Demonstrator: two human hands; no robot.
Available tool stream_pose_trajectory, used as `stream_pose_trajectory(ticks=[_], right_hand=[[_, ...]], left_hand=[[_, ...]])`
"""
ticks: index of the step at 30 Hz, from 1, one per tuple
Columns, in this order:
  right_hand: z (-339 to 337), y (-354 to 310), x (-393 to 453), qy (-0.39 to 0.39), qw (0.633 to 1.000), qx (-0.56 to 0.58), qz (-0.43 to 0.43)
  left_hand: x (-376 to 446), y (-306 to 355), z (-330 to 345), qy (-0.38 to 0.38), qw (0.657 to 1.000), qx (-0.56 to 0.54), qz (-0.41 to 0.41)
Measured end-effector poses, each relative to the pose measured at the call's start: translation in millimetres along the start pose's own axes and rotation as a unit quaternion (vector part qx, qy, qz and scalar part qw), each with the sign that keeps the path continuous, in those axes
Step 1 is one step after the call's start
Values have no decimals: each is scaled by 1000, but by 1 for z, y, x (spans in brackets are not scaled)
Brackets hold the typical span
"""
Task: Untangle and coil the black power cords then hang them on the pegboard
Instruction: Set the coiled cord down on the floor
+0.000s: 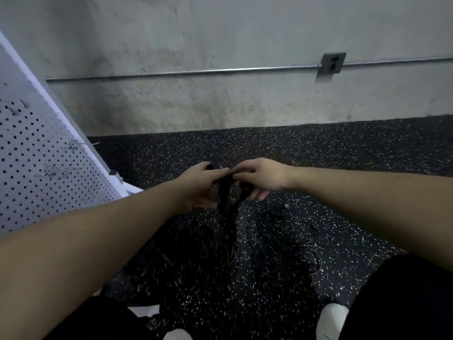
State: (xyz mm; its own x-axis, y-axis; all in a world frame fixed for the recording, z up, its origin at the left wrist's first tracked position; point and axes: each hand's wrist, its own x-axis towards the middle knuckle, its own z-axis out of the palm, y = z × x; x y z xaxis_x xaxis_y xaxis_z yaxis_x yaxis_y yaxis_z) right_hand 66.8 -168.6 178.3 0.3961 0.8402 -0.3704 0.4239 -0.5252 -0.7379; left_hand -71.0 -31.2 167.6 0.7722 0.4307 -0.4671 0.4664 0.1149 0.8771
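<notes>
Fingers of the left hand (201, 180) and right hand (259, 176) are curled around a black cord bundle (226, 192); loose cords (282, 229) are seen at 5 o'clock, a pegboard (36, 155) at 9 o'clock.

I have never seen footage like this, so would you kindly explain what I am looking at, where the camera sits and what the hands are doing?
There is no machine here: a person wears one wide-angle camera on the head, looking forward and down at their own bare arms. The left hand and right hand meet in front and each has a grip on a dark bundle of black cord that hangs down between them. More loose cords lie tangled on the speckled floor below. At the left leans a white pegboard with metal hooks, none holding a cord in this view. Behind is a concrete wall with an outlet.
</notes>
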Motion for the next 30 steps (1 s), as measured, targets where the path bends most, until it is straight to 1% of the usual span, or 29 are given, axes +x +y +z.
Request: stream_pose_trajectory(ticks=[4,7,9,12,14,15,16,17,18,19,21,23,26,30], right_hand=[[16,21,29,-48,997,-28,47],[28,47,52,-72,995,-27,70],[38,69,64,-91,992,-23,81],[56,102,78,-121,987,-14,103],[67,120,85,-140,983,-12,118],[71,128,87,-149,981,-13,126],[72,135,88,-158,979,-18,130],[72,141,89,-164,977,-25,133],[71,147,88,-168,976,-31,138],[69,153,86,-171,974,-35,143],[66,163,80,-177,972,-51,148],[63,175,70,-189,967,-89,148],[60,192,55,-211,952,-163,152],[62,211,36,-236,933,-237,134]], left_hand=[[25,-40,-9,14,996,68,-56],[44,-75,-19,51,990,81,-106],[56,-95,-25,72,982,113,-130],[76,-122,-34,62,970,169,-165],[87,-136,-40,36,954,244,-172],[90,-139,-42,19,934,318,-161],[93,-141,-44,12,900,412,-138],[96,-141,-46,15,859,501,-105],[99,-141,-47,22,826,560,-66],[101,-139,-45,24,808,587,-32],[101,-134,-37,15,807,590,26],[99,-131,-22,-17,811,582,67],[96,-130,9,-65,809,576,101],[104,-133,49,-133,787,586,141]])
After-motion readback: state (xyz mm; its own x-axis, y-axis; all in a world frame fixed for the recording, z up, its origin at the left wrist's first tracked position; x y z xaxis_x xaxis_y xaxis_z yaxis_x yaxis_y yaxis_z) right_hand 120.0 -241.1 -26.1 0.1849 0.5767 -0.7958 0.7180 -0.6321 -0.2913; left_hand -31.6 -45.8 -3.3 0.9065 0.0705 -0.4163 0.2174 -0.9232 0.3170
